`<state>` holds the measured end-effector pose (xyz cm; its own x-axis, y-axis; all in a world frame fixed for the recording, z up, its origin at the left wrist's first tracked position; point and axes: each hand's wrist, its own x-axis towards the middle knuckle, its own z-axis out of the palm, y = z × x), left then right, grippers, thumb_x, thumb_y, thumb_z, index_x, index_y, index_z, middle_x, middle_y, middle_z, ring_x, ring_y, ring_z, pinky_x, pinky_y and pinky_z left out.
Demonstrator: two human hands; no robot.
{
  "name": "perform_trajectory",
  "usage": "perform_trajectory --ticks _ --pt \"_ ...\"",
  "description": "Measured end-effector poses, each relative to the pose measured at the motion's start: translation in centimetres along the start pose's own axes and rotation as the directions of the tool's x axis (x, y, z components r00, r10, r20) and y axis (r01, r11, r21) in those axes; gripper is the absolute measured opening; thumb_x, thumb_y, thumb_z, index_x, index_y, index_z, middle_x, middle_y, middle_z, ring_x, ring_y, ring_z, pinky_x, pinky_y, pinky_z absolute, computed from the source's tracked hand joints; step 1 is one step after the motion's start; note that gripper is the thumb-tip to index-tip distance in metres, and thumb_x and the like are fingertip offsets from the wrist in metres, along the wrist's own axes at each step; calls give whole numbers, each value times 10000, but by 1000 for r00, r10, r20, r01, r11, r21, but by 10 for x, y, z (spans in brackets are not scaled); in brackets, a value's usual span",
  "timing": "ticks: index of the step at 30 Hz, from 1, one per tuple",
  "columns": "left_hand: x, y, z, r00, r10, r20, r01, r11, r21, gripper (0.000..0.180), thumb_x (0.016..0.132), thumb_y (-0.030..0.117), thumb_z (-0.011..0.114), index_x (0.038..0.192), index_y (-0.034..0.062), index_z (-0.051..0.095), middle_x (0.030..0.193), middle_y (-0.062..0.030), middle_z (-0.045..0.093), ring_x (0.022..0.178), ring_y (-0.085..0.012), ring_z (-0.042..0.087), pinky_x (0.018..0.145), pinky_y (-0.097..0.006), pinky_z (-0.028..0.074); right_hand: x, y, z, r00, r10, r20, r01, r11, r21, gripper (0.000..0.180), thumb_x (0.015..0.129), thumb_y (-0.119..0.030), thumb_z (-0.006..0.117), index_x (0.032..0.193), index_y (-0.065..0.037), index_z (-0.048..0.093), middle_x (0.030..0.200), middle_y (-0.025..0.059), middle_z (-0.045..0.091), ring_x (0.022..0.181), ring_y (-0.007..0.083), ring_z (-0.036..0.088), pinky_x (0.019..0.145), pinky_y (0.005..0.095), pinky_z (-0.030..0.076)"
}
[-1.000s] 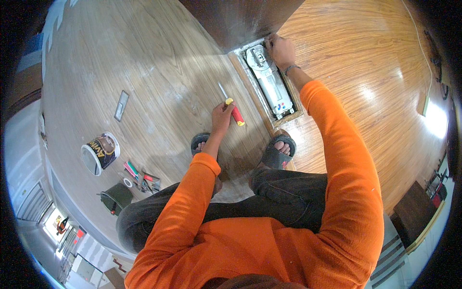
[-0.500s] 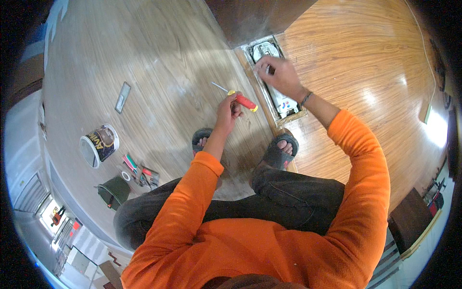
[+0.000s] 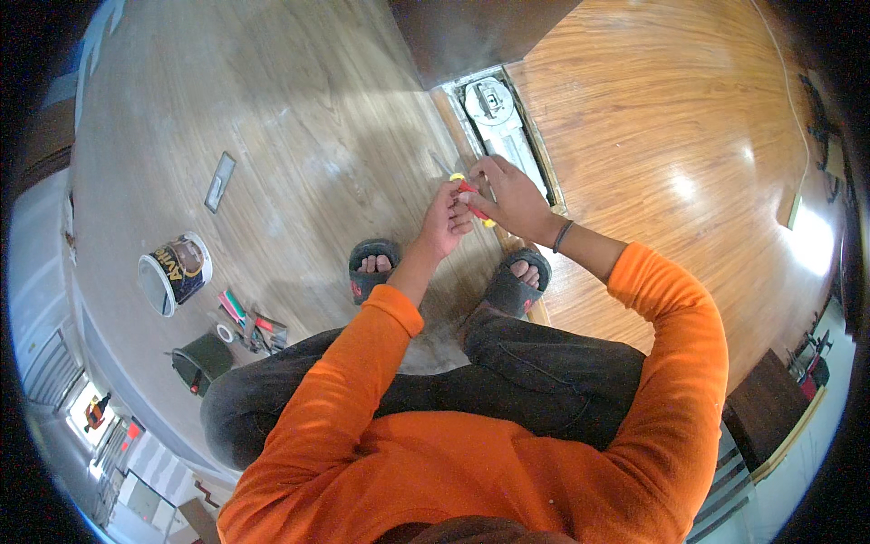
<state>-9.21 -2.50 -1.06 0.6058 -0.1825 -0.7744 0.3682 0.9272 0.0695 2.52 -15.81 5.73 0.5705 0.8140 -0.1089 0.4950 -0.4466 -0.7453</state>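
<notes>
A screwdriver (image 3: 467,188) with a red and yellow handle is held by my left hand (image 3: 444,220), its shaft pointing away and to the left. My right hand (image 3: 524,201) has come up against the same handle, its thumb across it and fingers curled; a small part of its grip is hidden. Just beyond my hands lies a floor spring box (image 3: 512,140), a long metal housing with a round top plate, set in a narrow recess in the floor. My right forearm and hand cover its near end.
A dark door panel (image 3: 471,41) stands at the recess's far end. On the left floor are a flat steel trowel (image 3: 219,181), a white-rimmed bucket (image 3: 186,267), a dark bucket (image 3: 204,358), a tape roll (image 3: 225,334) and several hand tools (image 3: 263,334). My sandalled feet (image 3: 373,267) flank the hands.
My right hand has come back from over the floor spring to the screwdriver handle, uncovering the round plate. My left hand has shifted slightly right with the screwdriver.
</notes>
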Motion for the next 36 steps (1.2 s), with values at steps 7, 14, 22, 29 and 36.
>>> perform_trajectory --ticks 7,14,22,29,36 --pt "10 -17 12 999 35 -10 -20 757 653 324 931 422 606 731 172 555 539 85 350 421 -30 291 369 -215 211 -28 33 -2 877 262 404 -373 900 227 534 937 -368 563 1343 -69 387 966 271 657 889 418 658 771 469 515" --pt "21 -18 34 925 217 311 -352 188 917 398 967 392 551 850 56 729 556 23 386 561 -72 394 454 -286 338 -57 53 -34 899 338 277 -386 912 139 426 924 -252 548 1303 -80 457 907 254 655 858 430 643 758 485 497" --pt "14 -4 40 986 -40 160 98 924 -370 252 964 261 515 777 96 552 566 27 389 459 -89 375 358 -199 314 -86 59 -99 887 360 289 -304 927 -219 425 888 -221 609 1275 -66 521 880 237 645 826 408 636 737 473 502" --pt "14 -14 53 972 39 234 -19 996 -83 359 982 293 498 662 143 432 527 42 341 414 -73 319 347 -217 272 -94 60 -85 846 403 349 -222 861 -458 218 830 -208 607 950 -27 619 878 241 663 835 404 662 718 499 545" --pt "17 -6 46 997 47 64 -66 937 343 380 970 332 530 650 167 405 512 68 306 405 -45 285 352 -219 206 -89 59 -66 858 388 337 -207 861 -465 198 828 -224 614 942 -76 679 858 195 673 836 372 664 727 466 544"
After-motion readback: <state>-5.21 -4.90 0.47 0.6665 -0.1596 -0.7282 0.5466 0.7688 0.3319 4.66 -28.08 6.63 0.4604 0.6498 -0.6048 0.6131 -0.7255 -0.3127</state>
